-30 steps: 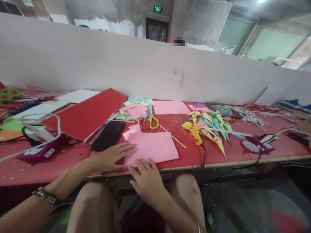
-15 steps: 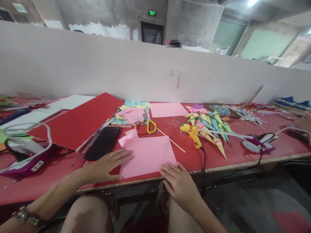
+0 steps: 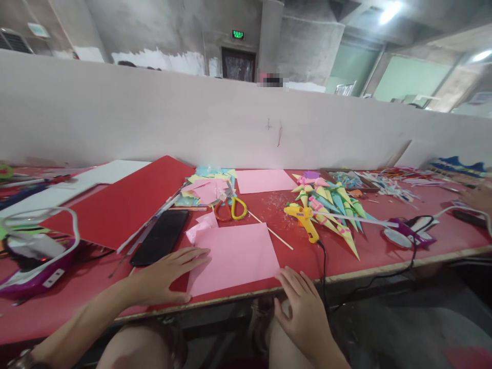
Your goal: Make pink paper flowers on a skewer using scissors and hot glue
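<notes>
A sheet of pink paper (image 3: pixel 234 256) lies flat at the front of the red table. My left hand (image 3: pixel 169 277) rests at its left edge, fingers stretched out over the paper and thumb near the lower left corner. My right hand (image 3: pixel 302 305) is by the lower right corner, fingers extended, holding nothing; whether its fingertips touch the sheet I cannot tell. Behind the sheet lie a folded pink scrap (image 3: pixel 202 225) and scissors (image 3: pixel 230 209) with red and yellow handles. A thin wooden stick (image 3: pixel 271 230) lies slanting past its upper right corner.
A black phone (image 3: pixel 161 238) and large red card (image 3: pixel 123 202) lie left. Right are a yellow glue gun (image 3: pixel 305 220), paper cones (image 3: pixel 338 202) and a purple power strip (image 3: pixel 417 233) with cables. A second pink sheet (image 3: pixel 265 181) lies behind. Another person's hand (image 3: pixel 478 200) shows far right.
My right hand has slid right and off the pink paper to its lower right corner. My left hand stays on the left edge. The view has tilted up slightly.
</notes>
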{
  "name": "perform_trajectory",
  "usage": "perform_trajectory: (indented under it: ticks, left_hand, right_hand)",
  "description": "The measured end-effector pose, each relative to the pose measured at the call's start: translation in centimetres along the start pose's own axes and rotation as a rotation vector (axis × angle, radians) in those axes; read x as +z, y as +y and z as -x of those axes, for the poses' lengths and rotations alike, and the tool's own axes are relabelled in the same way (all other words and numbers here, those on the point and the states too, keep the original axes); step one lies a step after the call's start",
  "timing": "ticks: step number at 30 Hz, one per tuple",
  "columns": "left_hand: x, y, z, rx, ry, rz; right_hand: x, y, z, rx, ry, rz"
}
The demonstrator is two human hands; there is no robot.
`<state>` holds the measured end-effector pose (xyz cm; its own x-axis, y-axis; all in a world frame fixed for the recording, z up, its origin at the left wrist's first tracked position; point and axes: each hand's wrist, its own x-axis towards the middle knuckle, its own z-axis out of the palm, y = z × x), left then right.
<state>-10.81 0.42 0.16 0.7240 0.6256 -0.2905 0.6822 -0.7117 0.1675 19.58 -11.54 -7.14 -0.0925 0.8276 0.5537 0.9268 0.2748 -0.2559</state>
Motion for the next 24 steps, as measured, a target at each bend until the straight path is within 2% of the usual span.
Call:
perform_trajectory:
  ticks: [3,5,8,11,13,17,20,24]
  left_hand:
    - [0.0,0.3,0.3,-0.006,0.021,-0.013]
    - [0.2,1.3,0.4,-0.017,0.086,-0.045]
    - [0.9,4.0,-0.1,-0.019,0.253,-0.109]
    - [2.2,6.9,-1.4,-0.009,0.319,-0.165]
    - [3.1,8.1,-2.2,0.012,0.357,-0.184]
    - [4.3,9.2,-2.8,0.041,0.428,-0.195]
    - [4.1,9.7,-2.6,0.084,0.455,-0.227]
    - [2.1,10.6,-2.4,0.07,0.393,-0.305]
  right_hand:
    - [0.6,0.2,0.2,0.033,0.1,0.0]
    - [0.7,0.5,0.2,0.032,0.117,-0.001]
    - [0.6,0.8,-0.1,0.031,0.134,0.001]
    - [0.5,0.4,-0.3,0.023,0.203,-0.016]
    - [0.6,-0.2,-0.5,-0.058,0.229,-0.032]
    - [0.9,-2.1,-0.9,-0.219,0.121,-0.052]
    - [1.5,-3.5,-1.4,-0.243,0.113,-0.102]
    - [1.9,-4.8,-2.7,-0.283,0.214,-0.141]
